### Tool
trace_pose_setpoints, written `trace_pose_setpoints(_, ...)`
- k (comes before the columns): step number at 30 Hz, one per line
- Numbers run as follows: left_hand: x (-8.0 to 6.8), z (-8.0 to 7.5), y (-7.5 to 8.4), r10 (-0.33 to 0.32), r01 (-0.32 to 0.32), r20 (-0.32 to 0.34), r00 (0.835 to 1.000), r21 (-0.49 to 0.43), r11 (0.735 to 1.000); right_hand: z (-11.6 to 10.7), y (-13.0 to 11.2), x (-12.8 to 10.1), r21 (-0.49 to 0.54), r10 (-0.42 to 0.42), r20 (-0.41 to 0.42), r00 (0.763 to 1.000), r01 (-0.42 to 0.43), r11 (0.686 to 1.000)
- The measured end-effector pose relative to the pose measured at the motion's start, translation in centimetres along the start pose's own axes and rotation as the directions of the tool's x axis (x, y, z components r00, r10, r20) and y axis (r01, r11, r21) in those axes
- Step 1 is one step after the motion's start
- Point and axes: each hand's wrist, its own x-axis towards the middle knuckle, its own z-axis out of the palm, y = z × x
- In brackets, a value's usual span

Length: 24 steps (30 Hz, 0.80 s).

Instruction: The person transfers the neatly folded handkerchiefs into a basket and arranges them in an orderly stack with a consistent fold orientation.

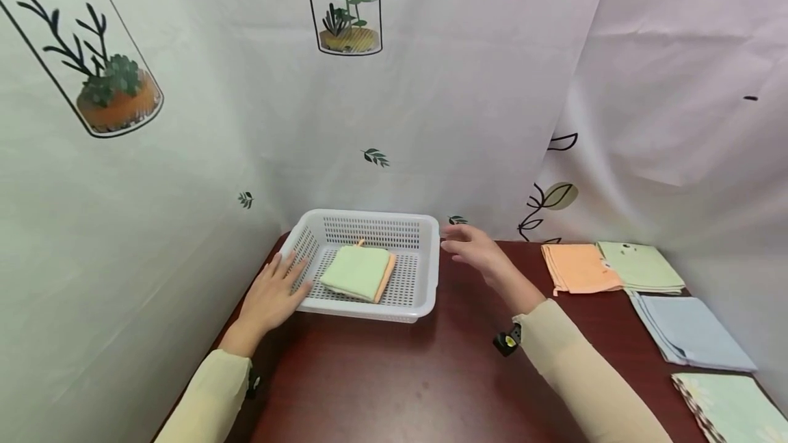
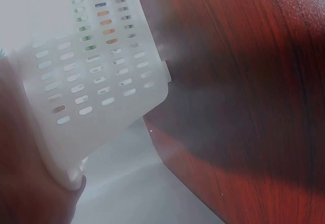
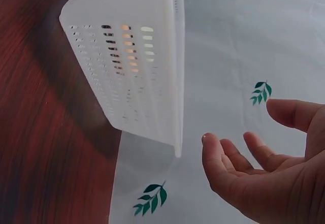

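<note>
A white slotted plastic basket [image 1: 425,292] stands toward the back of the table. Inside it lies a stack of folded cloths, a pale green cloth [image 1: 357,269] on top and an orange cloth [image 1: 386,279] showing beneath. Spread over the basket's front left rim is my left hand [image 1: 273,296], its fingers fairly straight; the left wrist view shows only part of this hand at the basket's edge. My right hand [image 1: 474,249] hovers off the basket's right side. In the right wrist view its fingers [image 3: 216,168] are loosely bent, hold nothing and stay apart from the basket.
On the right side of the dark red table [image 1: 369,374] lie a folded orange cloth [image 1: 581,269], a green cloth [image 1: 640,267], a light blue cloth [image 1: 692,330] and a floral cloth [image 1: 735,405]. A white printed curtain [image 1: 462,101] closes off the back and sides.
</note>
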Motion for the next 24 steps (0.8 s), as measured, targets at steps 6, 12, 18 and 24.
trace_pose_setpoints(6, 0.0, 0.0, 0.0, 0.000, 0.000, -0.005, 1.000, -0.002, 1.000, -1.0, 0.4, -0.6, 0.007, -0.011, 0.002, 1.000, 0.011, 1.000)
trace_pose_setpoints(12, 0.0, 0.1, 0.1, 0.002, -0.002, 0.000, 1.000, 0.002, 1.000, -2.3, 0.9, -1.3, 0.010, -0.021, -0.005, 1.000, 0.021, 1.000)
trace_pose_setpoints(18, 0.0, 0.2, 0.0, -0.001, 0.001, -0.003, 1.000, 0.002, 1.000, -3.4, 1.4, -1.7, 0.029, -0.043, -0.020, 0.999, 0.044, 0.999)
trace_pose_setpoints(24, 0.0, 0.2, 0.0, 0.000, 0.000, -0.005, 1.000, -0.006, 1.000, -4.6, 1.9, -2.2, 0.020, -0.046, -0.044, 0.998, 0.046, 0.999)
